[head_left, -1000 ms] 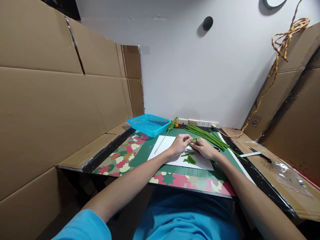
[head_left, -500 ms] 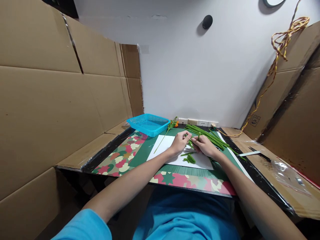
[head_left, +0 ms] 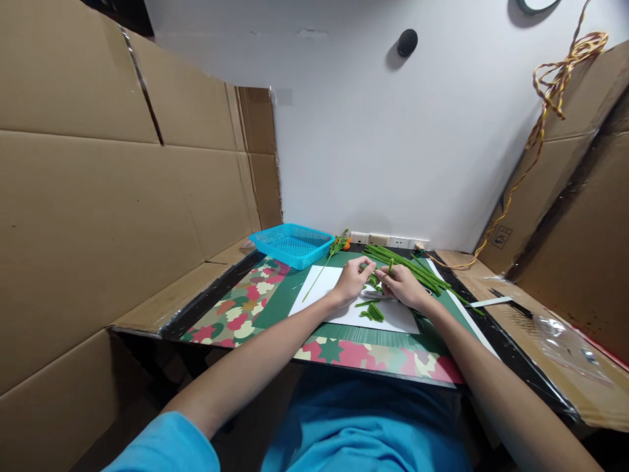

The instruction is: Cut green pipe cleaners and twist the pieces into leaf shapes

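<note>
My left hand (head_left: 352, 280) and my right hand (head_left: 403, 286) are close together over a white sheet of paper (head_left: 310, 288), fingertips pinched. Between them is a fuzzy green pipe cleaner (head_left: 391, 265), one end rising above the right fingers. Small bent green pieces hang beneath my fingertips. On the paper nearer to me lies a small pile of short green pieces (head_left: 374, 313). A shiny metal thing, maybe scissors (head_left: 376, 295), lies under my hands, mostly hidden. Behind my right hand is a bundle of long green pipe cleaners (head_left: 417, 267).
A blue plastic basket (head_left: 292, 246) stands at the back left. Beside it lies a green stem with orange flowers (head_left: 339, 244). Cardboard walls (head_left: 196, 177) flank the table. On the right are a white strip (head_left: 491, 301), a black pen-like tool (head_left: 515, 307) and a clear plastic bag (head_left: 570, 344).
Both hands stay almost in place, with only slight finger movement around the green pipe cleaner. The other things have not moved.
</note>
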`<act>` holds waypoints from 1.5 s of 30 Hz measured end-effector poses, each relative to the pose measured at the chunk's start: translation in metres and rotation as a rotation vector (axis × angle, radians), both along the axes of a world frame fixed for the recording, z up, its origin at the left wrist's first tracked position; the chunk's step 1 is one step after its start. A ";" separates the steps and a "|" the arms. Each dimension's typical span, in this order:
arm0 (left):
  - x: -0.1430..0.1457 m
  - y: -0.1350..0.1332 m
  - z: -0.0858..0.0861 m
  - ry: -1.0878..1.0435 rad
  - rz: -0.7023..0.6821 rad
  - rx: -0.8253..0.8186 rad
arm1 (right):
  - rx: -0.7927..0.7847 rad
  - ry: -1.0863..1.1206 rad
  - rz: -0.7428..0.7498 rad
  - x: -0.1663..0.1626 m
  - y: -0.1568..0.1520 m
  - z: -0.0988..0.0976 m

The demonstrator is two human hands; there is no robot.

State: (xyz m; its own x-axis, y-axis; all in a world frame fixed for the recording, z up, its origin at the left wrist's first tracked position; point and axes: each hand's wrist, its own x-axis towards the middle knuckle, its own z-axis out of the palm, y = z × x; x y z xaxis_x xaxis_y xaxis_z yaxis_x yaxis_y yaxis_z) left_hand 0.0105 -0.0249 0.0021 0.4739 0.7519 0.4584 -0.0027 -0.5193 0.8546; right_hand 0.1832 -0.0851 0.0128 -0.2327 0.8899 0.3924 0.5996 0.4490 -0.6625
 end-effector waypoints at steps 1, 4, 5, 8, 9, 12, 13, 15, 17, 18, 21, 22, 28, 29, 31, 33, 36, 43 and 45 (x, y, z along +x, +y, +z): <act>0.000 0.000 0.000 -0.004 -0.002 -0.006 | 0.010 -0.002 -0.006 0.000 0.000 0.000; -0.001 0.001 0.000 -0.015 -0.003 -0.023 | 0.047 0.019 -0.017 0.000 0.002 -0.002; -0.001 0.001 0.001 -0.018 -0.002 -0.027 | 0.060 0.034 -0.021 0.000 0.002 -0.003; -0.001 0.003 0.000 -0.016 0.002 -0.025 | 0.085 0.067 -0.032 0.000 0.003 -0.004; -0.001 0.004 0.000 -0.014 0.004 -0.022 | 0.092 0.072 -0.036 0.000 0.004 -0.005; -0.001 0.006 -0.002 -0.007 0.007 -0.013 | 0.115 0.056 -0.051 0.000 0.004 -0.006; -0.001 0.007 -0.002 -0.005 0.007 -0.011 | 0.120 0.042 -0.056 0.000 0.004 -0.006; -0.002 0.007 -0.003 0.001 0.009 -0.008 | 0.120 0.014 -0.070 0.000 0.004 -0.007; -0.002 0.007 -0.003 0.008 0.012 -0.004 | 0.115 -0.006 -0.079 0.000 0.004 -0.008; -0.002 0.007 -0.003 0.010 0.012 -0.002 | 0.112 -0.012 -0.082 0.000 0.004 -0.008; -0.002 0.005 -0.001 0.014 0.012 0.007 | 0.101 -0.025 -0.086 0.000 0.003 -0.008; -0.002 0.004 -0.001 0.016 0.013 0.007 | 0.097 -0.030 -0.087 0.000 0.003 -0.007; -0.002 0.002 0.001 0.036 0.020 -0.006 | 0.088 -0.056 -0.115 0.000 0.002 -0.006; -0.002 0.002 0.001 0.040 0.022 -0.003 | 0.086 -0.057 -0.118 0.000 0.002 -0.006; -0.002 0.002 0.001 0.048 0.028 0.004 | 0.080 -0.059 -0.119 -0.001 0.001 -0.005; -0.002 0.002 0.001 0.057 0.043 0.012 | 0.071 -0.072 -0.119 -0.002 0.000 -0.004; -0.001 0.002 0.001 0.065 0.059 0.015 | 0.059 -0.106 -0.136 -0.004 -0.002 -0.002; -0.001 0.003 0.000 0.064 0.065 -0.006 | 0.054 -0.127 -0.157 -0.004 -0.002 -0.002; -0.001 0.003 0.000 0.062 0.062 -0.012 | 0.054 -0.120 -0.145 -0.003 -0.001 -0.003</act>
